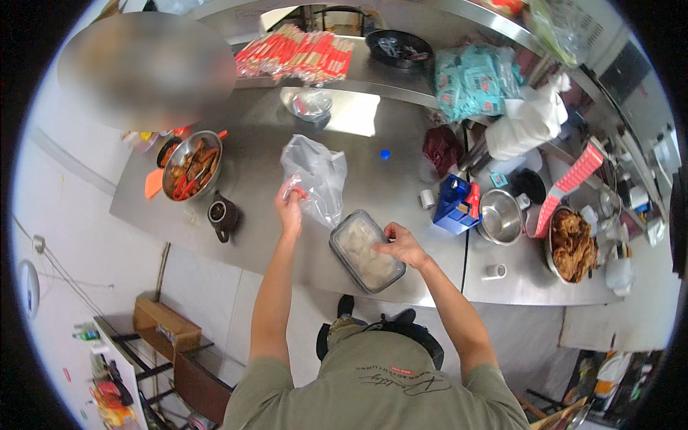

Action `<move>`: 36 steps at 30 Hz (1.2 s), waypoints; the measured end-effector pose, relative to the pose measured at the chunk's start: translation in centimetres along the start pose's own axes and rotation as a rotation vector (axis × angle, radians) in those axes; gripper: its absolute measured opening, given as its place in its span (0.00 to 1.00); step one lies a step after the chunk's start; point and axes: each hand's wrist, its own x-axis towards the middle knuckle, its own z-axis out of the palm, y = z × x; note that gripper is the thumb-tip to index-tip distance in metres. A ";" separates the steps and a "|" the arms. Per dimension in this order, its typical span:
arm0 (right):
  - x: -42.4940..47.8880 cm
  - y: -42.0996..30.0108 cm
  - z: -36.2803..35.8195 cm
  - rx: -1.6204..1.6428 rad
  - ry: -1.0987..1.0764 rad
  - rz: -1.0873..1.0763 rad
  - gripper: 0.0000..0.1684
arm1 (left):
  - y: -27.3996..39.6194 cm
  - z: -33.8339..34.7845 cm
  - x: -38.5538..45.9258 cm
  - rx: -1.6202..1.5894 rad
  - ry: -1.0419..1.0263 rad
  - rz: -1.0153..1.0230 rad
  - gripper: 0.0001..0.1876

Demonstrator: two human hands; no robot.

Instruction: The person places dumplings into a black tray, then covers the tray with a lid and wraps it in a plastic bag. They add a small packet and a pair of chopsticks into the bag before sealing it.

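Observation:
My left hand [292, 207] grips the edge of a thin, clear plastic bag [317, 172]; something red shows by the fingers. The bag's lower corner hangs close to a rectangular plastic food container [365, 250] with a dark rim and a clear lid. Pale pieces, perhaps dumplings, fill the container, blurred by the lid. My right hand [403, 245] holds the container at its right upper edge, thumb across the lid and fingers at the rim. The container sits near the front edge of the stainless steel table [258, 161].
To the left stand a steel bowl of cooked food with red-handled tongs [192, 166] and a dark teapot [221, 215]. At right are a blue box [457, 204], a steel bowl [501, 216] and a tray of browned meat [573, 244]. Wrapped chopsticks [295, 54] lie on the raised shelf.

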 end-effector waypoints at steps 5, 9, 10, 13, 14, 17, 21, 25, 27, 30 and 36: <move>-1.7 -3.7 0.1 0.346 -0.081 0.158 0.36 | -4.0 -1.2 -2.1 -0.195 0.143 -0.135 0.17; -0.8 -4.4 3.9 0.657 -0.199 0.250 0.42 | -5.1 -2.4 -3.4 -0.404 0.044 -0.148 0.15; -0.8 -5.8 5.0 0.633 -0.223 0.308 0.42 | -5.6 -3.4 -4.1 -0.400 0.006 -0.176 0.15; 1.6 -5.2 10.1 0.899 -0.241 0.411 0.36 | -6.5 -5.0 -7.8 -0.598 0.183 -0.377 0.16; 2.8 -4.6 10.5 0.909 -0.260 0.472 0.27 | -3.7 -3.8 -9.2 -0.595 0.251 -0.437 0.18; 5.5 -2.9 14.2 1.201 -0.175 0.424 0.20 | -1.9 -5.3 -11.6 -0.508 0.371 -0.268 0.17; 9.9 2.1 16.8 1.380 0.160 0.267 0.20 | 1.0 -4.9 -15.7 -0.315 0.338 -0.114 0.17; 10.9 1.5 16.8 1.382 0.187 0.172 0.21 | 3.0 -3.1 -13.3 -0.083 0.251 0.016 0.20; 10.0 0.2 16.8 1.318 0.119 0.245 0.21 | 3.6 -4.1 -10.4 -0.099 0.312 0.050 0.22; 9.9 1.7 17.5 1.328 0.155 0.239 0.20 | 5.3 -4.5 -8.6 -0.148 0.261 0.027 0.24; 11.0 -1.1 18.7 0.845 0.501 0.457 0.38 | 7.3 0.6 -16.1 0.061 -0.226 -0.060 0.28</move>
